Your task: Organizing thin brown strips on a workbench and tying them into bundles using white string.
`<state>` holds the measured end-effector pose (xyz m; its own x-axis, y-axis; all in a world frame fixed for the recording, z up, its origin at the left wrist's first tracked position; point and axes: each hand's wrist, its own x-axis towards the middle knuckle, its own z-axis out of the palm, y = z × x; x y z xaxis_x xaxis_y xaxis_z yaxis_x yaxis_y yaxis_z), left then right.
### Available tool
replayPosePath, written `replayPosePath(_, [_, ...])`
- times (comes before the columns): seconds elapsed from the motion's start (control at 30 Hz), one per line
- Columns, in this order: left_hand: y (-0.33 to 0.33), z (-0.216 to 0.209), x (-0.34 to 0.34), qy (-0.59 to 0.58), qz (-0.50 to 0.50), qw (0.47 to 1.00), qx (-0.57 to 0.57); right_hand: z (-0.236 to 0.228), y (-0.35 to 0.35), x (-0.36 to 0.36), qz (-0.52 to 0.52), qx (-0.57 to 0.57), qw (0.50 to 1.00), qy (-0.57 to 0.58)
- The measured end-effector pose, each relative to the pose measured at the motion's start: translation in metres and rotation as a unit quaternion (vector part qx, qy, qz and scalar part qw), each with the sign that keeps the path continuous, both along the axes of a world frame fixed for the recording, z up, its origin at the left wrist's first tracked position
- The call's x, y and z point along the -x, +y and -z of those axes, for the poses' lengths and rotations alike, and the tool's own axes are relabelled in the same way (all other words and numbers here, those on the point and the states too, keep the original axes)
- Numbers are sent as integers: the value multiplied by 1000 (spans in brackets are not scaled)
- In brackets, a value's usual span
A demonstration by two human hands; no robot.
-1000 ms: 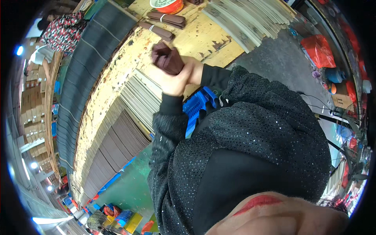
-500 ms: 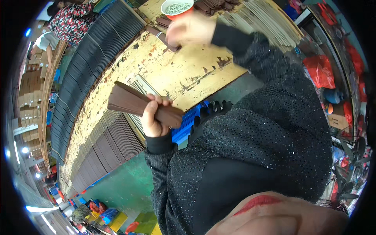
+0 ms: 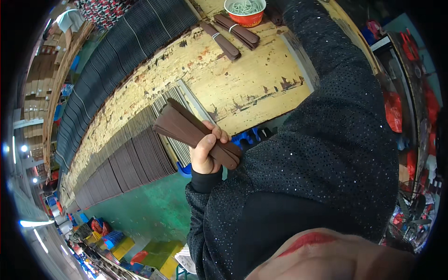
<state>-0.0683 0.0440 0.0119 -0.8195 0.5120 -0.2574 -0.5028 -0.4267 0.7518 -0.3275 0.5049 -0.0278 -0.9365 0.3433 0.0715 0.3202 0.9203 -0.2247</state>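
My left hand is closed around a loose bunch of flat brown slats with rounded ends, which fan apart at the upper end. It holds them in front of the near table edge. My right arm reaches to the far right, and the hand itself is beyond the picture's upper edge. Left of that arm, a red and white bowl holds pale thin bands. Two bundles of brown slats lie near the bowl: one banded bundle and another banded bundle.
The worn yellow table carries a long row of dark slats along its far side. A row of brown slats lines the near left edge, beside pale strips. A person in patterned clothing is at the upper left.
My right hand, blurred near the bowl before, has gone out of view as the arm stretched farther away. The view has shifted; my left hand keeps hold of the slats.
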Motion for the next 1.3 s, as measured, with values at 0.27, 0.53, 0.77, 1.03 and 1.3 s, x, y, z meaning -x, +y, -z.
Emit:
replayPosePath(0.27, [10,-2,14,27,36,999,-13,47,14,-2,-32,392,879,269])
replayPosePath(0.53, [2,6,12,17,37,999,-30,33,1,-7,-15,322,911,258])
replayPosePath(0.77, [-10,-3,7,6,20,999,-31,38,3,3,2,330,869,370])
replayPosePath(1.03, [-3,1,22,56,-23,998,-18,-24,-226,-177,-185,545,815,68])
replayPosePath(1.3, [-18,5,24,-7,105,993,-53,-17,-301,-250,-195,480,840,157])
